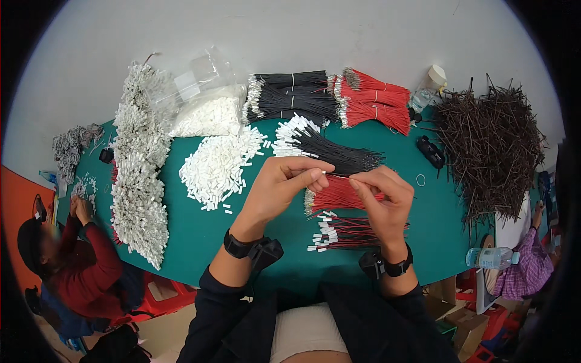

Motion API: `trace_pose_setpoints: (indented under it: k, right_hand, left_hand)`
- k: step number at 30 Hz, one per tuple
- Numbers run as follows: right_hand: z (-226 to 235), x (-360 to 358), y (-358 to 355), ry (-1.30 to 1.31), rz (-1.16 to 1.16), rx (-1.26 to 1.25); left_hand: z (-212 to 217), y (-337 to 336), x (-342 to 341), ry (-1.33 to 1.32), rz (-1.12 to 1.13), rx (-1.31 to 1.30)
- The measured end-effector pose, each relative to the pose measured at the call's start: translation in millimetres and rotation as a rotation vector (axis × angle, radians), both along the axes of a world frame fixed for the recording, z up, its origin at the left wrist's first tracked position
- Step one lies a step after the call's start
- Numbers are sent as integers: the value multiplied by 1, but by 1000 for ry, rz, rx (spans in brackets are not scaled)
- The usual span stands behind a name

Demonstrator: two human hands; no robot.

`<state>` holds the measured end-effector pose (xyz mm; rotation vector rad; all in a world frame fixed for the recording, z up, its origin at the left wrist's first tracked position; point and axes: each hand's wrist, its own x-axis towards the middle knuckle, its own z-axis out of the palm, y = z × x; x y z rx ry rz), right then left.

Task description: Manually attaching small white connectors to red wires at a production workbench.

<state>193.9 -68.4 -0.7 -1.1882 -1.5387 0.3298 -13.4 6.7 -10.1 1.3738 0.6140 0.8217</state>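
Note:
Over the middle of the green table [272, 236], my left hand [281, 184] pinches a small white plastic sleeve [323, 172] between thumb and forefinger. My right hand [387, 196] is closed on a thin wire [342, 176] whose end points at the sleeve; whether the two touch is too small to tell. Just beyond my hands lies a bundle of black wires [339, 151] with white sleeves at its left end. Under them is a bundle of red wires [333, 196], partly hidden by my right hand. Nearer me, red wires with white sleeves [348, 232] lie spread out.
Left of my hands is a pile of loose white sleeves [218, 166], with a clear bag of them [212, 115] behind. Tied black bundles [296, 97] and red bundles [375, 100] line the back. A dark wire heap [490, 145] and a bottle [491, 258] stand right; a person [85, 260] sits left.

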Motion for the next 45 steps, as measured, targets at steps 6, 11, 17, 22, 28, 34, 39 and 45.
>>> trace_pose_setpoints:
  k: [6, 11, 17, 22, 28, 34, 39, 45]
  right_hand:
    - [0, 2, -1, 1, -5, 18]
    - [0, 7, -2, -98, -58, 58]
    - [5, 6, -1, -228, -80, 134]
    - [4, 5, 0, -275, -70, 153]
    - [3, 5, 1, -287, -54, 152]
    - [4, 6, 1, -276, -27, 110]
    - [3, 7, 1, -207, -8, 60]
    - [-1, 6, 3, -14, 88, -71]
  left_hand:
    - [-2, -1, 3, 5, -1, -20]
    - [-1, -3, 7, -27, 11, -78]
    - [-3, -3, 7, -43, 6, -112]
    - [-4, -3, 8, -41, 5, -117]
    - [-2, -6, 10, -55, -8, -141]
    - [-3, -7, 10, -45, -10, -138]
    - [-7, -7, 12, -80, -19, -143]
    - [-5, -11, 12, -91, 1, -99]
